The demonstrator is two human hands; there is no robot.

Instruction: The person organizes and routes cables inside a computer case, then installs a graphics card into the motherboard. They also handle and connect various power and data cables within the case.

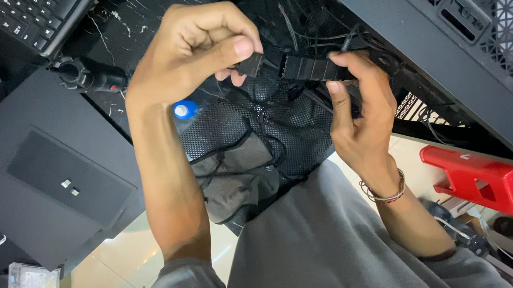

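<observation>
Above the lap, before the open black computer case (459, 27), the left hand (192, 50) pinches a small black plug (250, 65) while the right hand (362, 112) clamps the long black connector (310, 69), each grip closed, ends facing so they line up.

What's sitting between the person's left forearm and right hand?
In the head view, a black mesh bag with black cables lying across it fills the stretch between the left forearm and the right hand.
</observation>
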